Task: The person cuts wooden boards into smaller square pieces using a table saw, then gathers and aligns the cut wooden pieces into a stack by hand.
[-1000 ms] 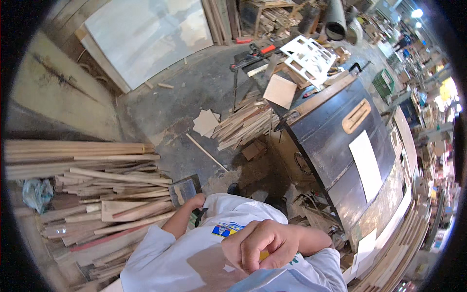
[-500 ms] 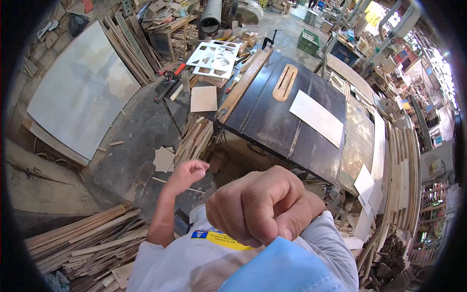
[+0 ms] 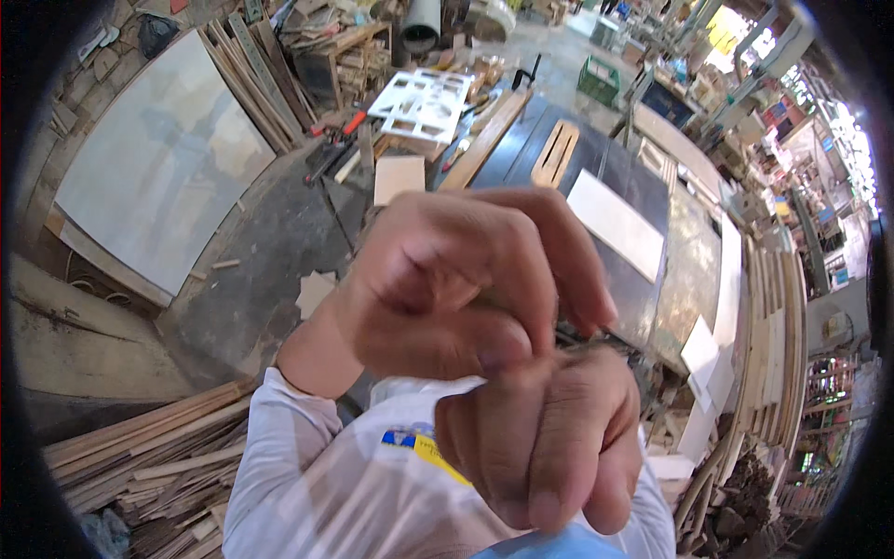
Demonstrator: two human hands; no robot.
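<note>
My left hand [image 3: 447,279] is raised across the middle, a little blurred. Its fingers are curled, with thumb and forefinger tips close together right by the back of my right hand. Anything between those tips is too small or hidden to make out. Below it, my right hand [image 3: 549,447] is closed, fingers bent down and pressed together just above a blue cloth edge [image 3: 549,545]. What its fingers hold, if anything, does not show. Behind both hands is my pale shirt [image 3: 317,484]. Beyond them stands a dark saw table [image 3: 503,172], partly covered by my left hand.
On the saw table lie a white panel [image 3: 615,224] and a slotted wooden insert [image 3: 556,154]. A white cut-out template [image 3: 424,104] rests past its left end. A large pale sheet [image 3: 168,168] leans at left, above stacked wood strips [image 3: 158,456]. Long boards [image 3: 768,326] stand right.
My left hand has risen from low left to beside my right hand, now large in view. My right hand has shifted slightly down and right.
</note>
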